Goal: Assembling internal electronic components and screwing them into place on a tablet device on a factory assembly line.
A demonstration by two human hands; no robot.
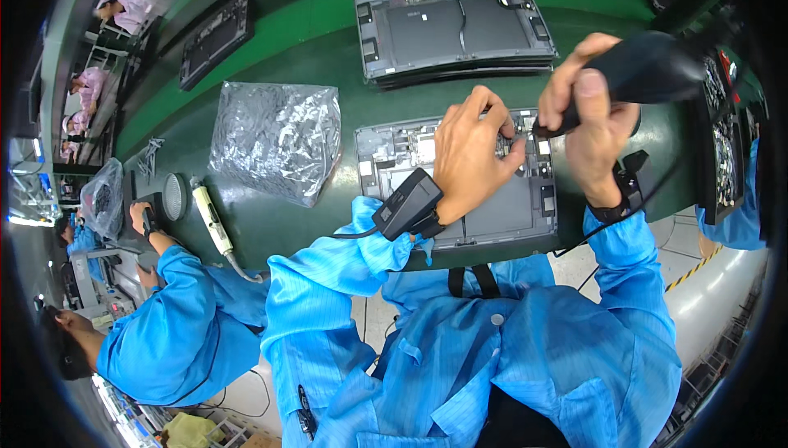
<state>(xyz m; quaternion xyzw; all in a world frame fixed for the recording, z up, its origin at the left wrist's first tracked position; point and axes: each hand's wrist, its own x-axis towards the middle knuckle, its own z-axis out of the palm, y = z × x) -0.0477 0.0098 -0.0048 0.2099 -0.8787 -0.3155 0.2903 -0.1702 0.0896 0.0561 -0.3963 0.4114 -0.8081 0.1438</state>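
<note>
An opened laptop base (509,217), grey with bare circuit boards along its far side, lies on the green bench right in front of me. Over its far middle part bends my left hand (472,157), thumb and fingers curled together in a pinch at the boards. What sits between those fingertips is hidden. In my right hand (593,132) is a thick black handheld tool (644,70), slanted so that its narrow end points down-left at the laptop's far right part. The tool is smeared by motion, and its exact kind cannot be made out.
Beyond the laptop stands a stack of similar laptop bases (451,29). A silvery plastic bag (275,136) lies to the left, near a cream electric screwdriver (212,220) and a round metal dish (174,196). A co-worker in blue (172,317) sits at left. Dark racks edge the right.
</note>
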